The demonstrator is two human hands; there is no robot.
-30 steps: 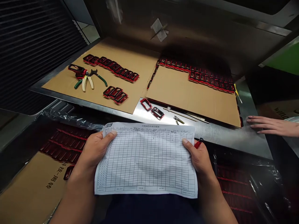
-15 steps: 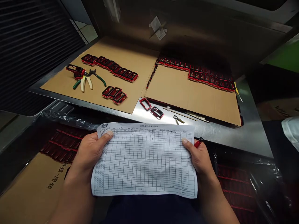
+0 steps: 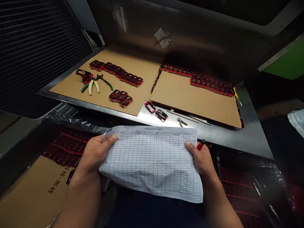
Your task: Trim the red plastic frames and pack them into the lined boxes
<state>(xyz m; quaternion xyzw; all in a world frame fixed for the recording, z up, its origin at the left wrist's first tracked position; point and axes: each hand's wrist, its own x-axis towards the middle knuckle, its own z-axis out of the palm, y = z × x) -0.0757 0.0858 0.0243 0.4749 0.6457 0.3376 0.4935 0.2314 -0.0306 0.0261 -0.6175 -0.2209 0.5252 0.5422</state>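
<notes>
A printed form sheet (image 3: 152, 161) with a ruled grid and a few handwritten entries is stretched between my hands, in front of the bench edge. My left hand (image 3: 96, 152) pinches its upper left side, thumb on top. On the upper right side, my right hand (image 3: 201, 156) grips the paper the same way, and a red pen (image 3: 200, 144) with a dark tip sticks out from behind its thumb. The fingers beneath the paper are hidden. The sheet's lower left corner is bent under.
Cardboard sheets (image 3: 190, 98) cover much of the metal bench (image 3: 228, 139), with rows of red-and-black frame parts (image 3: 123, 74) on them. Green-handled pliers (image 3: 106, 83) lie at left, small cutters (image 3: 182, 122) near the front edge. Plastic-lined boxes of parts (image 3: 239, 183) stand below on both sides.
The lower left part of the sheet has folded under and lifted. My left hand has shifted slightly right. The camera view has turned a little.
</notes>
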